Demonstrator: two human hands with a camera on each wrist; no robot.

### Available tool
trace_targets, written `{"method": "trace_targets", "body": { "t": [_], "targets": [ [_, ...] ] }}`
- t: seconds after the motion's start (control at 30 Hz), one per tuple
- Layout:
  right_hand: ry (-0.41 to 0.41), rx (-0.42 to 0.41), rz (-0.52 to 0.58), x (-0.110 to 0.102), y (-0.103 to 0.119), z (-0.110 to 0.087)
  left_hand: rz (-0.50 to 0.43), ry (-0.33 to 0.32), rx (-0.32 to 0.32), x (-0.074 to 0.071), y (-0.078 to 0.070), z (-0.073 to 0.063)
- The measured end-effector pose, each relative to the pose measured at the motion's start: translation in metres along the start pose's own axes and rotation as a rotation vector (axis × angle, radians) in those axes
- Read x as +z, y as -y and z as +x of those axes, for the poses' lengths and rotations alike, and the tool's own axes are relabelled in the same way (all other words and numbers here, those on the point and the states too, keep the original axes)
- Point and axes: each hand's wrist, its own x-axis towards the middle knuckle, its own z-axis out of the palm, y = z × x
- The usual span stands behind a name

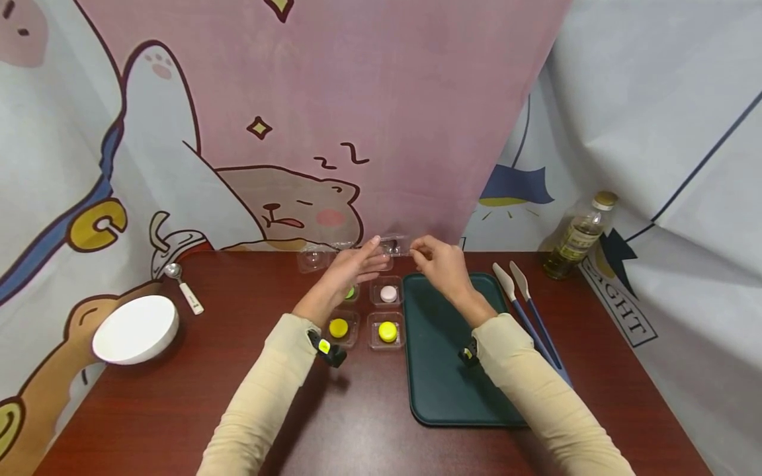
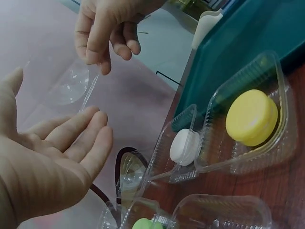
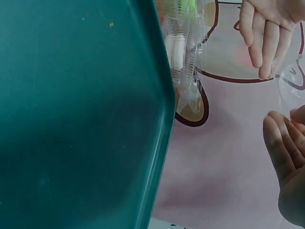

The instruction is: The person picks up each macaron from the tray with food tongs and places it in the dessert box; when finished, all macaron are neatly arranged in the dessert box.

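Note:
My right hand (image 1: pixel 443 266) pinches the edge of a clear plastic lid (image 2: pixel 71 86) between thumb and fingers, above the far edge of the table. Facing it, my left hand (image 1: pixel 352 270) has its fingers straight, with the fingertips close to the lid's lower edge; whether they touch it I cannot tell. Below the hands, clear plastic boxes hold a pale pink macaron (image 1: pixel 388 293), a yellow macaron (image 1: pixel 387 332), another yellow macaron (image 1: pixel 338 328) and a green macaron (image 2: pixel 147 223). In the head view my left hand partly covers the green one.
Right of the boxes lies a dark green tray (image 1: pixel 440 370). Beyond it are two blue-handled knives (image 1: pixel 536 324) and an oil bottle (image 1: pixel 574 241). At the left stand a white bowl (image 1: pixel 135 329) and a scoop (image 1: pixel 186 289). A printed cloth (image 1: pixel 417 132) hangs behind the table.

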Motion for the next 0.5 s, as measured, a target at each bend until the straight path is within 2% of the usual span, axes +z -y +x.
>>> {"method": "trace_targets", "body": {
  "t": [0.1,0.2,0.37,0.5],
  "targets": [
    [0.049,0.031,0.057,-0.003,-0.001,0.001,-0.048,0.009,0.022,-0.001,0.001,0.001],
    [0.154,0.092,0.17,-0.01,-0.002,0.001,-0.043,0.004,0.064,-0.003,0.0,0.0],
    [0.358,0.201,0.372,-0.023,-0.007,0.002,0.091,-0.022,0.142,-0.007,-0.002,-0.004],
    [0.433,0.226,0.479,-0.027,-0.009,0.003,0.212,-0.009,0.213,-0.01,-0.001,-0.006]
  ]
}}
